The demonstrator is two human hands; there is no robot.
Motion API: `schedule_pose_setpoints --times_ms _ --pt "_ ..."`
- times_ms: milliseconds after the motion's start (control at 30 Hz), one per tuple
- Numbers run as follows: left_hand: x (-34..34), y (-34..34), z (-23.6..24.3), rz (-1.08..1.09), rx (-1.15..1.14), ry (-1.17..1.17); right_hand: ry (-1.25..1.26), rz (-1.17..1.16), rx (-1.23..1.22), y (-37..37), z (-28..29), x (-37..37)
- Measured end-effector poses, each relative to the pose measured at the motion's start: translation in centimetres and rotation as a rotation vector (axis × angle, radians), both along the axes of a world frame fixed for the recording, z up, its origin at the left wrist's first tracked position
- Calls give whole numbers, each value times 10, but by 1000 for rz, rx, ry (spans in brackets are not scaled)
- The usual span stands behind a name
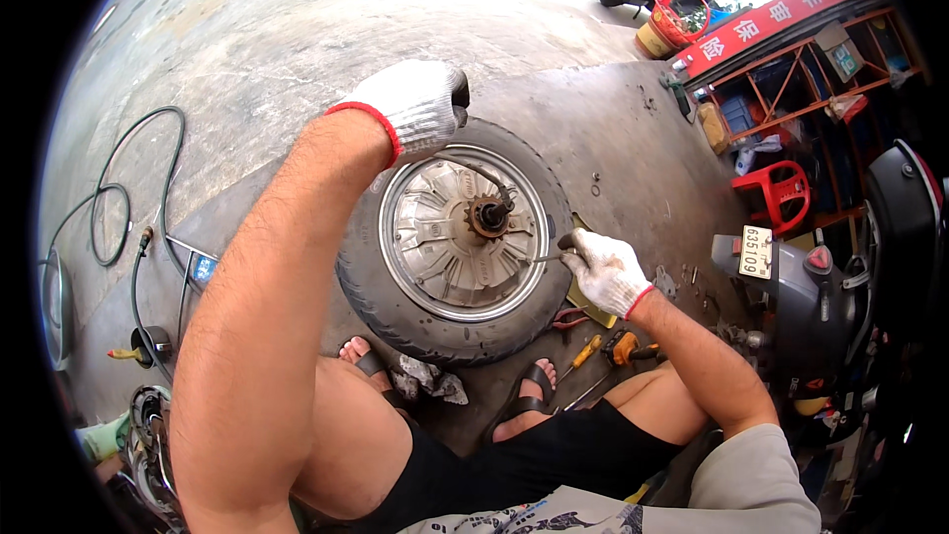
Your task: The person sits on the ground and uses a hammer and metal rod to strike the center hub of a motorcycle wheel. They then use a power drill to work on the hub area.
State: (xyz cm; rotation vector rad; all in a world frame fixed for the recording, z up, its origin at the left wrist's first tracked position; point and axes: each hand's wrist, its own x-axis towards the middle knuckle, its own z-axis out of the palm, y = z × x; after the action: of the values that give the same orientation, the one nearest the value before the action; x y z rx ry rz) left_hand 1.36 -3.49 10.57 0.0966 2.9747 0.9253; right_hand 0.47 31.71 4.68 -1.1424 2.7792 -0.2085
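On the concrete floor (613,129) at far left, a black air hose (109,198) looped loosely, well apart from the work. Further right, left hand (410,109) in a white, red-cuffed glove, closed over the far top edge of the scooter wheel (450,242), gripping the tyre. Wheel lying flat just beyond the sandalled feet, hub motor face up, sprocket (487,216) at centre, axle pointing upward. Right hand (605,272) gloved too, closed around a thin metal tool (550,258) whose tip touches the rim's right edge, shaft lying roughly level, pointing left toward the hub. Right hand nearer that rim edge. Screwdrivers (603,348) near the right knee. Beyond, a red plastic stool (781,193), shelving, a parked scooter (820,297).
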Motion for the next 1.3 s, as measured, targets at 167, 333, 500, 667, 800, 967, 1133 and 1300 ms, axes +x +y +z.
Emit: schedule_pose_setpoints --times_ms 167,333,500,667,800,967,1133,1300 --pt "-1 2 -1 -2 -35 3 12 12 -32 3 -8 0" --pt "5 -2 3 31 -45 -5 -4 22 -31 -3 -4 1" --pt "1 0 0 18 -29 -14 118 117 164 -9 5 0" --pt "2 2 3 27 -44 -34 199 404 480 -19 9 -8" --pt "3 2 2 14 -58 -12 122 376 618 -30 8 -4" --pt "0 3 5 11 -97 -11 42 53 266 -20 -10 -2" --pt "3 -2 3 20 -56 9 117 67 238 -28 -4 5" --pt "-2 0 -8 2 -32 14 -21 71 144 -29 17 31"
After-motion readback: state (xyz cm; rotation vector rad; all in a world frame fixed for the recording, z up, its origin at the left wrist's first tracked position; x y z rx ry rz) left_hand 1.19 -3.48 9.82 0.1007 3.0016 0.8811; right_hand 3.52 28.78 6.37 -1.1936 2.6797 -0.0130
